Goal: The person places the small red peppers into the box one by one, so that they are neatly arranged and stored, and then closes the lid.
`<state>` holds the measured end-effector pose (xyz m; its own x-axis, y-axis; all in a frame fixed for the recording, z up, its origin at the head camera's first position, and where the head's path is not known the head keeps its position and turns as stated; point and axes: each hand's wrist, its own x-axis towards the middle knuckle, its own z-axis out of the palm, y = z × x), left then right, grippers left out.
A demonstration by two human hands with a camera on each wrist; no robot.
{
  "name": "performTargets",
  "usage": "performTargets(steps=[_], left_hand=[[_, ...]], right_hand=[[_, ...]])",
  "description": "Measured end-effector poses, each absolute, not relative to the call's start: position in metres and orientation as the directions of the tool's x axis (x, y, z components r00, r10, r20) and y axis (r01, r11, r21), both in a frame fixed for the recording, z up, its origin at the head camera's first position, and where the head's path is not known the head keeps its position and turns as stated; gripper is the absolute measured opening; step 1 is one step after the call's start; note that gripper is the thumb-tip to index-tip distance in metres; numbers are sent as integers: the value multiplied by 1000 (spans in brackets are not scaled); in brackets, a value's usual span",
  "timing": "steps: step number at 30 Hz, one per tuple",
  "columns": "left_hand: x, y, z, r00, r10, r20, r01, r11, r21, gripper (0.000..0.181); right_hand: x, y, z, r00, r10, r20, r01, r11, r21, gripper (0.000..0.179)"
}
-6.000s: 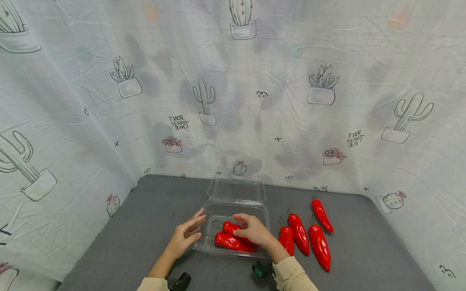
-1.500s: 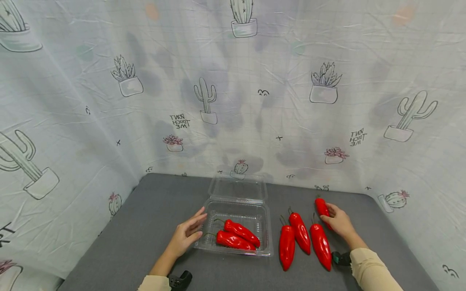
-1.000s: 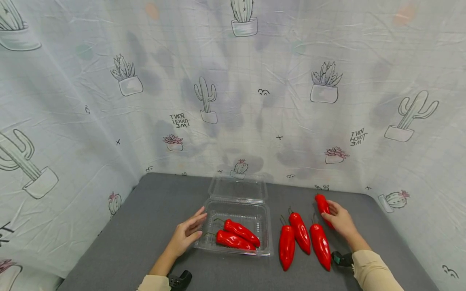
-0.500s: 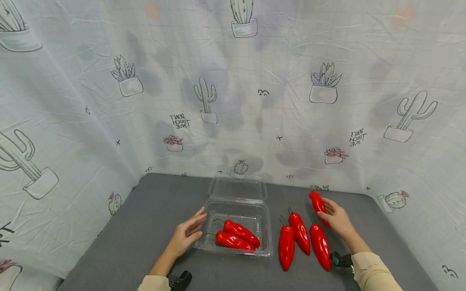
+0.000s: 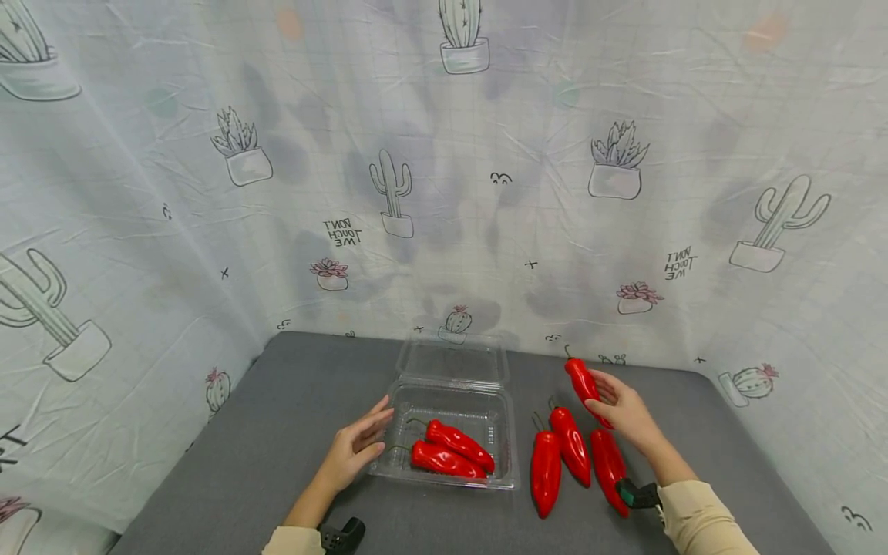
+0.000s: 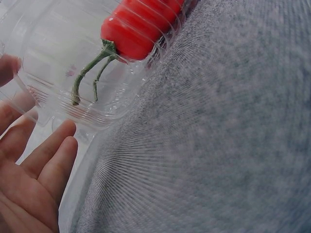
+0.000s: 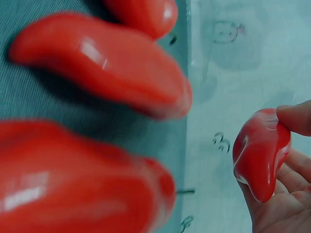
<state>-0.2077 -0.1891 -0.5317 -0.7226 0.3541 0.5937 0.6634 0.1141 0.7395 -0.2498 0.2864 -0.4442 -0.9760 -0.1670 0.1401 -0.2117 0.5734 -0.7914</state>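
Observation:
Fingers and thumb of my right hand point(image 5: 626, 412) grip a red chili pepper point(image 5: 580, 379), held up behind the loose peppers with its stem pointing away. In the right wrist view, the tip of that held pepper point(image 7: 262, 150) faces the camera. My left hand point(image 5: 357, 449) rests at the left side of a clear plastic clamshell container point(image 5: 515, 435); its fingers point(image 6: 60, 160) are extended right by the clear wall. Inside the container, two red chili peppers point(image 5: 449, 460) lie side by side, stems to the left.
Right of the container, three more red chili peppers lie on the grey table point(image 5: 312, 385): a left one point(image 5: 546, 474), a middle one point(image 5: 572, 449) and a right one point(image 5: 608, 462), partly under my right wrist. The container's raised lid point(image 5: 454, 361) leans near the printed curtain point(image 5: 527, 154).
Earlier my right hand was over the container, then moved to the far-right pepper and took hold of it. It has lifted that pepper and carried it left. My left hand has stayed put.

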Motion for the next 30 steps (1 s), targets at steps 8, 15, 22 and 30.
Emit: performTargets(steps=[8,15,22,30], left_hand=[[-207,-189,-532,-732,352,583,653,116,749,48],[-205,-190,-531,-739,350,576,644,116,756,49],[-204,-189,-530,-741,348,574,645,131,753,48],[-204,-189,-529,-737,342,582,657,164,736,47]], right_hand=[[-247,263,-438,-959,-238,154,-259,516,-817,61],[-245,244,-437,-935,-314,166,-301,450,-841,60],[-244,225,-436,-913,-367,176,-336,435,-835,59],[-243,201,-433,-905,-402,136,-308,400,-864,60]])
